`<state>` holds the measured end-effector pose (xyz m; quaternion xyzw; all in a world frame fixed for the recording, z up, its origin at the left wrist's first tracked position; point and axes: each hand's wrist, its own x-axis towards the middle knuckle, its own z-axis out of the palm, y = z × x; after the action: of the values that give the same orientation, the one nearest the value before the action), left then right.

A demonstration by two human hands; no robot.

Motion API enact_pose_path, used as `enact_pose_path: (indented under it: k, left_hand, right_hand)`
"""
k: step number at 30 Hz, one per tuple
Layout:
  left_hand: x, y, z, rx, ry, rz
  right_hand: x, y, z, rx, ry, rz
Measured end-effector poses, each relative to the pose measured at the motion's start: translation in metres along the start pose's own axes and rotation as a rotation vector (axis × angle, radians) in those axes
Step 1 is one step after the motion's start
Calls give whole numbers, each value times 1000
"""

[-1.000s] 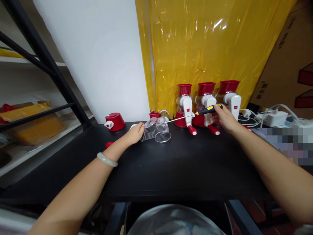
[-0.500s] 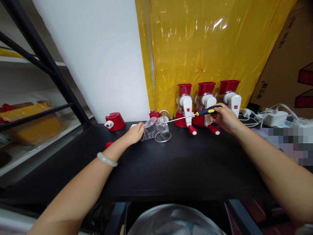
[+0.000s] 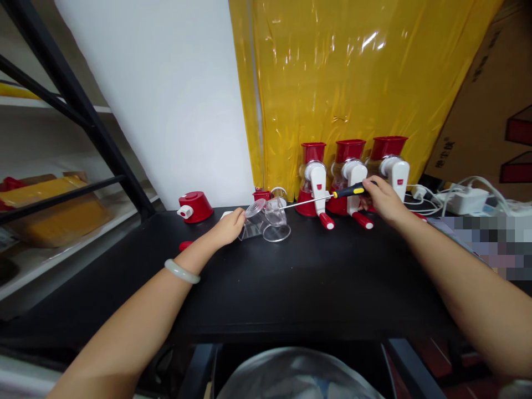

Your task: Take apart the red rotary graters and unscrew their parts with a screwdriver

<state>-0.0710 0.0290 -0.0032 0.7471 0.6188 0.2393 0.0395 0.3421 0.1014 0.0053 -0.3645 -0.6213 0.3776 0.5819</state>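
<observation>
A clear plastic grater body (image 3: 275,233) lies tilted on the black table (image 3: 299,282). My left hand (image 3: 231,226) grips its left side, fingers closed on the edge. In my right hand (image 3: 379,199) is a screwdriver (image 3: 347,192) with a black and yellow handle, held near the handle's end. Its long metal shaft points left, and the tip reaches the clear body; whether it touches a screw is too small to tell. Behind the body stand a small red part (image 3: 261,195) and a metal grating drum (image 3: 279,194).
Three assembled red and white rotary graters (image 3: 315,177) stand at the back right. A red base with a white knob (image 3: 196,206) sits at the back left, and a red handle (image 3: 185,245) lies near my left forearm. White cables and a power adapter (image 3: 469,200) are at the right.
My right hand's fingers have shifted slightly on the screwdriver handle, and the hand has moved a little to the right. My left hand and the clear body stay put.
</observation>
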Motion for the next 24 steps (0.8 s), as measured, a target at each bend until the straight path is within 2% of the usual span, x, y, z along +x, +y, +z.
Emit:
enact_pose_path:
  k: [5, 11, 15, 21, 24]
  left_hand:
    - [0, -1, 0, -12, 3, -1]
    - [-1, 1, -1, -5, 0, -8]
    - [-1, 1, -1, -7, 3, -5]
    - [0, 1, 0, -4, -2, -9]
    - [0, 0, 1, -3, 3, -2]
  right_hand:
    - [-4, -14, 9, 130, 2, 103]
    - [-6, -21, 11, 198, -25, 118]
    - [-5, -17, 10, 98, 44, 135]
    - [-6, -11, 6, -64, -29, 8]
    - [-6, -8, 3, -190, -7, -25]
